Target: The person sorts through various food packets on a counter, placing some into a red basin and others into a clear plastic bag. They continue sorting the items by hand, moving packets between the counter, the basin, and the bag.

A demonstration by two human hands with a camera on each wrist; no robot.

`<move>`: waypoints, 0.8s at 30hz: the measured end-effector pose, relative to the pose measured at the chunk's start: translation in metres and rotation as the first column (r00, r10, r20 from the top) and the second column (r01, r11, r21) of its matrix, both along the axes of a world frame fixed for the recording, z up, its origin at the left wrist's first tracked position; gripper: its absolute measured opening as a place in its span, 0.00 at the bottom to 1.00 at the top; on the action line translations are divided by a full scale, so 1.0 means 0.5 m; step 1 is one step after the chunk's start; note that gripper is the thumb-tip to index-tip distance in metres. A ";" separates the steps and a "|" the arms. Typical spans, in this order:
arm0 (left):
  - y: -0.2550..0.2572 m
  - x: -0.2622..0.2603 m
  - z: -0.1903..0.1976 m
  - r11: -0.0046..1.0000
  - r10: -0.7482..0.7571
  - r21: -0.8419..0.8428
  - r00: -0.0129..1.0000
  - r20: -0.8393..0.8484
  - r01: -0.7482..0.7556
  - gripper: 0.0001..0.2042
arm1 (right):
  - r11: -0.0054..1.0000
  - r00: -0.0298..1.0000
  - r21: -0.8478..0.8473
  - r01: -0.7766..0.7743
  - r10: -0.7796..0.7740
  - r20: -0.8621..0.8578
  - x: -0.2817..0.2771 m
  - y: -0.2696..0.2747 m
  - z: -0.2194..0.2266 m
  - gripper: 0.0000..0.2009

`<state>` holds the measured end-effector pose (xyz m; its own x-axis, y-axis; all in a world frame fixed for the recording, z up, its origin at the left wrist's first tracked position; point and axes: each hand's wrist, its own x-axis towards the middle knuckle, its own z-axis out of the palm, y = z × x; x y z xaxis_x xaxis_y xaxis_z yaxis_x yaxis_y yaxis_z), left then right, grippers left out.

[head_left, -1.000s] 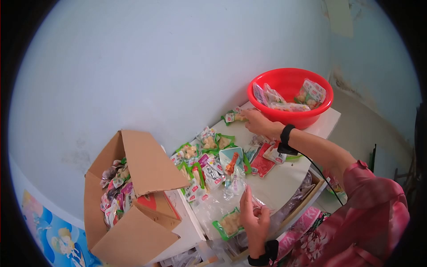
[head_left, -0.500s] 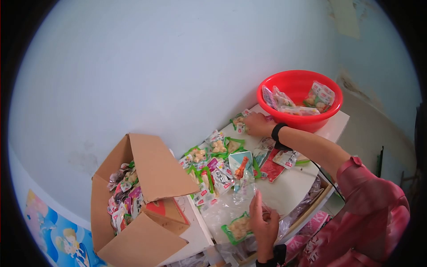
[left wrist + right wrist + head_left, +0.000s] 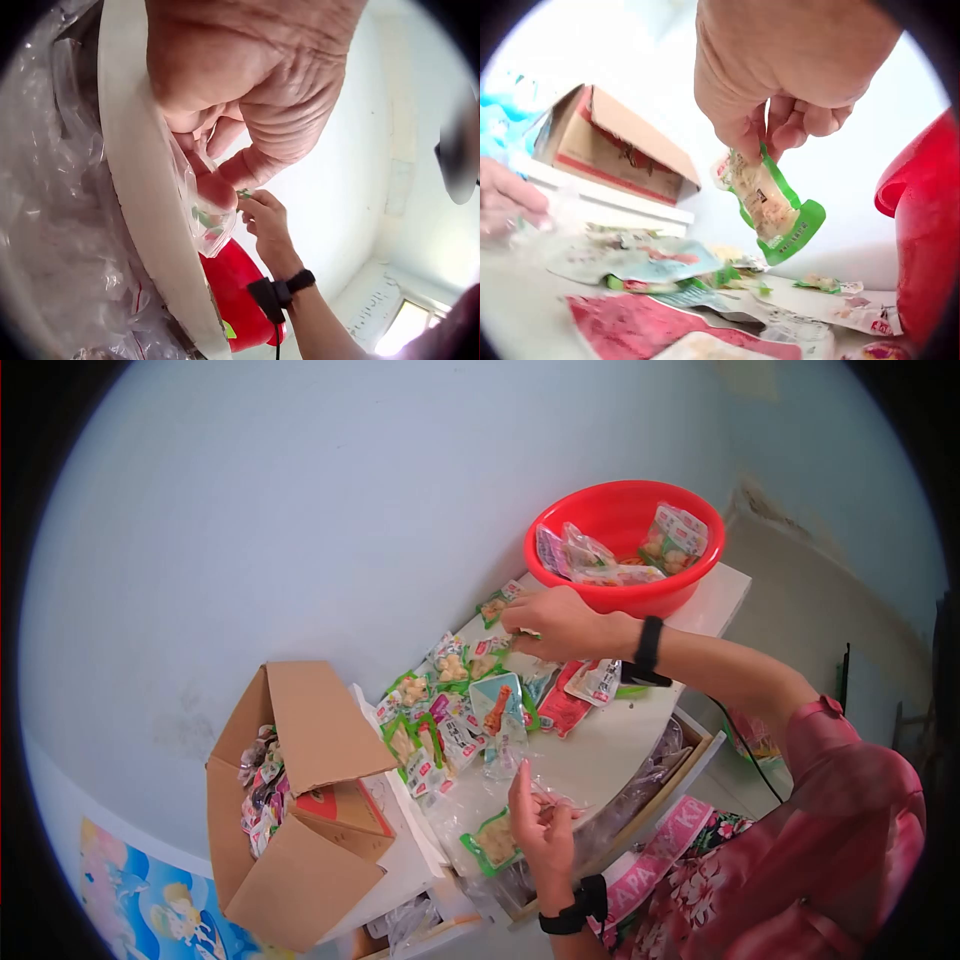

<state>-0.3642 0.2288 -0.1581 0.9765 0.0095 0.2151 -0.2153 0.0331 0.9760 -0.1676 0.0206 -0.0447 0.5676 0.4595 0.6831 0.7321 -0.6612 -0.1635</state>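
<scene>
In the right wrist view my right hand (image 3: pixel 795 67) pinches a small green-edged snack packet (image 3: pixel 769 202), which hangs tilted above the table. The head view has this hand (image 3: pixel 565 622) over the packets near the red basin (image 3: pixel 645 595). My left hand (image 3: pixel 545 835) is low over the table's near edge. Its thumb and fingers hold a clear plastic bag (image 3: pixel 210 225) in the left wrist view, with something green showing through. Beside the left hand lies a green-edged packet (image 3: pixel 494 842). A pile of snack packets (image 3: pixel 450 730) spreads between the hands, with a red packet (image 3: pixel 562 705) at its right.
An open cardboard box (image 3: pixel 330 725) of packets stands at the left. The red basin at the back right holds several packets. An open drawer (image 3: pixel 655 785) with clear plastic lies under the table's near edge. A cable runs from the right wrist.
My right hand has lifted a packet from the table's back edge and moved it toward the pile. My left hand has stayed over the near edge. The head view has shifted.
</scene>
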 end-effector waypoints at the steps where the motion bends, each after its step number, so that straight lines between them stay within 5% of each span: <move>1: -0.002 -0.001 0.001 1.000 0.005 -0.007 1.000 0.005 -0.005 0.36 | 0.995 0.989 0.078 -0.058 0.068 -0.129 -0.038 -0.018 0.012 0.05; 3: -0.003 -0.002 0.009 0.999 0.003 -0.033 1.000 -0.014 -0.004 0.35 | 0.959 0.905 0.251 -0.133 0.221 -0.363 -0.108 -0.059 0.007 0.05; 4: -0.002 -0.003 0.012 0.999 0.000 -0.044 1.000 -0.027 -0.001 0.35 | 0.847 0.781 0.502 -0.173 0.429 -0.454 -0.131 -0.075 -0.023 0.04; 7: 0.001 0.001 0.002 1.000 -0.001 -0.017 1.000 -0.027 0.001 0.34 | 0.621 0.525 0.782 0.060 0.647 -0.554 -0.228 -0.109 -0.068 0.09; 10: -0.003 -0.005 0.010 1.000 -0.008 0.019 0.998 -0.057 0.010 0.34 | 0.449 0.451 0.861 0.239 0.734 -0.508 -0.297 -0.120 -0.126 0.14; 15: -0.029 -0.028 0.034 0.997 -0.038 0.065 0.993 -0.112 0.046 0.36 | 0.175 0.396 0.868 0.465 0.836 -0.380 -0.369 -0.099 -0.210 0.16; 19: -0.064 -0.037 0.038 0.995 -0.087 0.044 0.988 -0.131 0.093 0.36 | 0.081 0.416 0.881 0.467 0.859 -0.300 -0.389 -0.069 -0.244 0.15; 23: -0.077 -0.038 0.025 0.999 -0.035 0.034 0.991 -0.132 0.040 0.36 | 0.176 0.487 0.936 0.304 0.816 -0.312 -0.396 -0.079 -0.228 0.14; 24: -0.079 -0.036 0.024 1.000 -0.010 0.017 0.992 -0.127 0.013 0.36 | 0.217 0.562 0.965 0.148 0.785 -0.263 -0.382 -0.082 -0.237 0.14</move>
<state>-0.3823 0.1891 -0.1462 0.9960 -0.0046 0.0894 -0.0893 0.0173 0.9959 -0.3587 -0.0203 -0.1632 0.9430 0.1481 0.2979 0.1800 0.5261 -0.8312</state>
